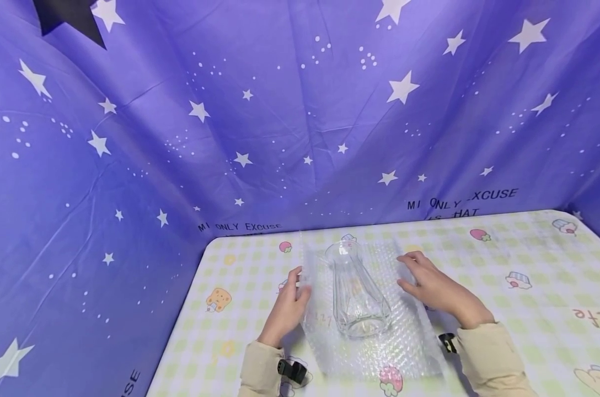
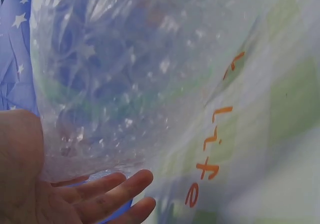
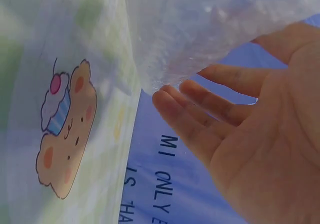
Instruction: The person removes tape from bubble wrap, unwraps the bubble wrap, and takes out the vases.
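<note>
A clear, ribbed glass vase (image 1: pixel 360 300) is on a sheet of bubble wrap (image 1: pixel 404 353), its wide base nearest me and its narrower rim farther off. Whether it stands or lies, I cannot tell. My left hand (image 1: pixel 289 309) pinches the sheet's left edge between thumb and fingers. On the opposite side, my right hand (image 1: pixel 436 289) holds the right edge the same way. Close up in the left wrist view, the bubble wrap (image 2: pixel 125 83) passes between thumb and fingers. Raised bubble wrap (image 3: pixel 200 28) also meets the fingers in the right wrist view.
The table (image 1: pixel 543 342) has a green-and-white checked cover printed with cakes, strawberries and lettering. A purple star-patterned curtain (image 1: pixel 280 121) hangs along its back and left side. Each sleeve has a black wrist strap (image 1: pixel 292 371) beside it.
</note>
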